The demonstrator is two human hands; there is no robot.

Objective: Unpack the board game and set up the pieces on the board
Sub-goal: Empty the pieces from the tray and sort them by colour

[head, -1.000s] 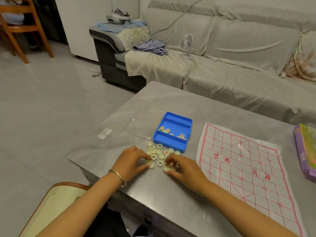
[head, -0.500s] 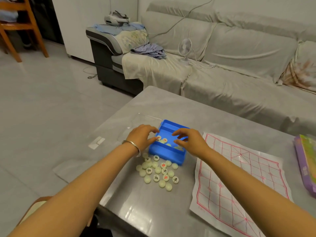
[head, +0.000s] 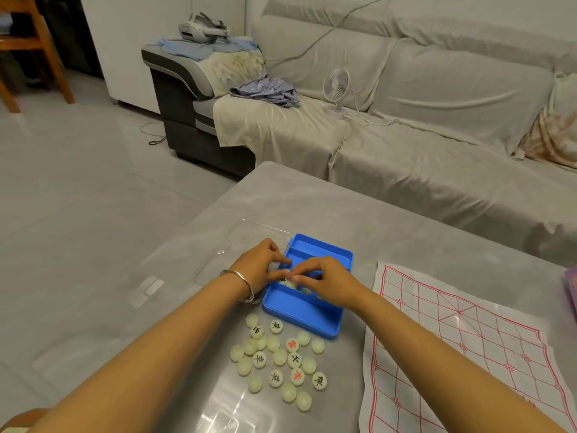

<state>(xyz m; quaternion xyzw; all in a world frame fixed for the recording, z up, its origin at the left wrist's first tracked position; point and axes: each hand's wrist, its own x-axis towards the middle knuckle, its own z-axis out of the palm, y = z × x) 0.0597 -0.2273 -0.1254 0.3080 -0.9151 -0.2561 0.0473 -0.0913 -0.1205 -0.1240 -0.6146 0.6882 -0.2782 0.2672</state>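
Head-worn camera looks forward and down, close over table (head: 312,207).

Glossy grey tile floor (head: 78,189) from 8 to 11 o'clock, soft glare on it. Pale draped sofa (head: 437,89) from 12 to 3 o'clock. On its seat stands a small white fan (head: 336,85), with a striped cloth (head: 268,92) heaped just beside. Wooden chair (head: 37,48) at 11 o'clock. Pale wall (head: 468,4) behind. Grey counter (head: 343,207) at centre.

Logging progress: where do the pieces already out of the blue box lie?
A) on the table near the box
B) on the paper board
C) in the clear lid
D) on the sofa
A: the loose pieces cluster on the grey table just in front of the blue box; the paper board holds none.
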